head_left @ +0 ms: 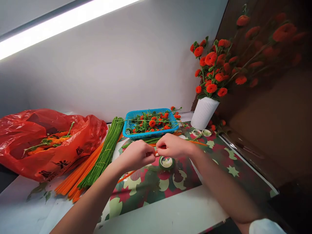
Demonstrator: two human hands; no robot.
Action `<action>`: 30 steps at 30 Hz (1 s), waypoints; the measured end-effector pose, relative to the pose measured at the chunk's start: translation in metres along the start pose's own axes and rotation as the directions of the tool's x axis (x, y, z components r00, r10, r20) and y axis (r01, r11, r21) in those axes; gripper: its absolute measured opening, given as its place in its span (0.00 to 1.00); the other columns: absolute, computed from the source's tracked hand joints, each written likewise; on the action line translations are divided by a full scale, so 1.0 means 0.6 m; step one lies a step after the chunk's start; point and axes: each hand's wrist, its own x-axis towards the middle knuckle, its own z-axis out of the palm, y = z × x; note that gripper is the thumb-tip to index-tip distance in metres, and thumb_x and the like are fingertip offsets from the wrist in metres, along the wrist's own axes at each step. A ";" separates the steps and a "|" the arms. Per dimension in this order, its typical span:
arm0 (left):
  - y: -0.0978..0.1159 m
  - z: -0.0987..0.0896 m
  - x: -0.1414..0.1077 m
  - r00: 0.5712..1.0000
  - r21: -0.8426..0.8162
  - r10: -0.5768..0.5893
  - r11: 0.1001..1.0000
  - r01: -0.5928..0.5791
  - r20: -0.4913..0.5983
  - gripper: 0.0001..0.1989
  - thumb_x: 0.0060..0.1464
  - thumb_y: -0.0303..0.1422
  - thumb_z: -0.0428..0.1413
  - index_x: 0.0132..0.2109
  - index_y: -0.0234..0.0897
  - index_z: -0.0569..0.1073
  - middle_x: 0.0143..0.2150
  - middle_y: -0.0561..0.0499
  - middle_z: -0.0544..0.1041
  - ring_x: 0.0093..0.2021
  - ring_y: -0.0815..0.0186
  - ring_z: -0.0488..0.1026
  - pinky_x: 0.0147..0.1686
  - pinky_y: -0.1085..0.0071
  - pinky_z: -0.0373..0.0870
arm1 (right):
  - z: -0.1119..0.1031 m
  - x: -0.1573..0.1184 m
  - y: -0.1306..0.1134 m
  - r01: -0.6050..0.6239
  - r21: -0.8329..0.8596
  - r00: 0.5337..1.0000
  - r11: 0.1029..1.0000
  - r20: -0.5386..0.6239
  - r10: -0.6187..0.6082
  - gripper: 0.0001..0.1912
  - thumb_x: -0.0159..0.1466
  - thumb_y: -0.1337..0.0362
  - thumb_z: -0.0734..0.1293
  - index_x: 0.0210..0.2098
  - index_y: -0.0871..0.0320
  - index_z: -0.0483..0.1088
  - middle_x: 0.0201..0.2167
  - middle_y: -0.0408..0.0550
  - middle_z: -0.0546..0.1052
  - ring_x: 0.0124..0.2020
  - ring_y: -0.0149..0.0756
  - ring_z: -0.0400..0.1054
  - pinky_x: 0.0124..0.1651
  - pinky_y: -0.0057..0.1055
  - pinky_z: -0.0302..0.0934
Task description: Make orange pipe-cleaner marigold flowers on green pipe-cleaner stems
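Observation:
My left hand (pixel 140 155) and my right hand (pixel 172 145) meet over the patterned mat, both closed with fingertips pinched close together. A small bit of orange pipe cleaner (pixel 156 152) shows between them; most of what they hold is hidden by the fingers. Below my left hand an orange strand (pixel 125 176) lies slanting on the mat. Just under my right hand rests a roll of green tape (pixel 166 162). Behind the hands, green pipe cleaners (pixel 152 141) lie in front of a blue basket (pixel 129 133) with red-orange pipe-cleaner flowers (pixel 152 123) on green stems.
At left, a red plastic bag (pixel 80 130) holds orange and green pieces. Beside it lie bundles of green pipe cleaners (pixel 107 149) and orange pipe cleaners (pixel 80 172). A white ribbed vase (pixel 204 113) with red-orange flowers stands back right, near tape rolls (pixel 197 133) and a dark reflective panel (pixel 263 107).

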 end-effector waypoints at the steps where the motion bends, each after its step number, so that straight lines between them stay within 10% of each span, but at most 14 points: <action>1: -0.002 -0.002 0.000 1.000 -0.075 0.000 0.997 0.002 0.028 0.10 0.42 0.26 0.49 0.17 0.36 0.58 0.14 0.58 0.57 0.19 0.73 0.44 0.21 0.71 0.43 | 0.000 0.000 0.002 0.021 0.009 1.000 1.000 0.002 -0.021 0.14 0.54 0.69 0.59 0.17 0.57 0.48 0.17 0.36 0.47 0.20 0.25 0.41 0.22 0.30 0.35; 7: -0.015 -0.016 -0.002 0.978 -0.501 -0.007 0.858 0.114 0.210 0.10 0.44 0.26 0.48 0.23 0.34 0.73 0.20 0.53 0.74 0.21 0.71 0.66 0.23 0.77 0.59 | -0.005 -0.003 -0.002 0.104 0.098 0.994 0.990 0.030 -0.107 0.13 0.56 0.69 0.59 0.18 0.57 0.50 0.18 0.36 0.49 0.21 0.25 0.43 0.23 0.28 0.37; 15: -0.026 -0.018 -0.002 0.967 -0.717 0.009 0.673 0.182 0.255 0.11 0.53 0.32 0.50 0.27 0.33 0.74 0.17 0.55 0.67 0.19 0.71 0.62 0.21 0.77 0.59 | -0.019 -0.010 -0.010 0.099 0.060 0.995 0.993 0.012 -0.100 0.13 0.57 0.68 0.59 0.18 0.58 0.53 0.18 0.37 0.52 0.21 0.25 0.46 0.23 0.27 0.40; 23: -0.040 -0.049 -0.016 0.968 -0.450 -0.130 0.866 0.217 0.216 0.21 0.59 0.48 0.48 0.33 0.36 0.74 0.23 0.57 0.58 0.23 0.70 0.55 0.22 0.76 0.53 | -0.133 -0.113 0.024 -0.248 -0.015 0.963 0.969 -0.113 0.245 0.16 0.61 0.57 0.60 0.23 0.59 0.69 0.20 0.41 0.63 0.22 0.28 0.53 0.24 0.27 0.46; 30: -0.066 -0.064 -0.024 0.958 -0.239 -0.276 0.928 0.287 0.079 0.17 0.58 0.44 0.47 0.27 0.37 0.68 0.23 0.55 0.61 0.24 0.68 0.57 0.23 0.74 0.55 | -0.177 -0.158 0.117 -0.579 -0.085 0.797 0.811 -0.269 0.541 0.15 0.58 0.56 0.65 0.36 0.58 0.80 0.34 0.50 0.80 0.36 0.42 0.73 0.35 0.30 0.63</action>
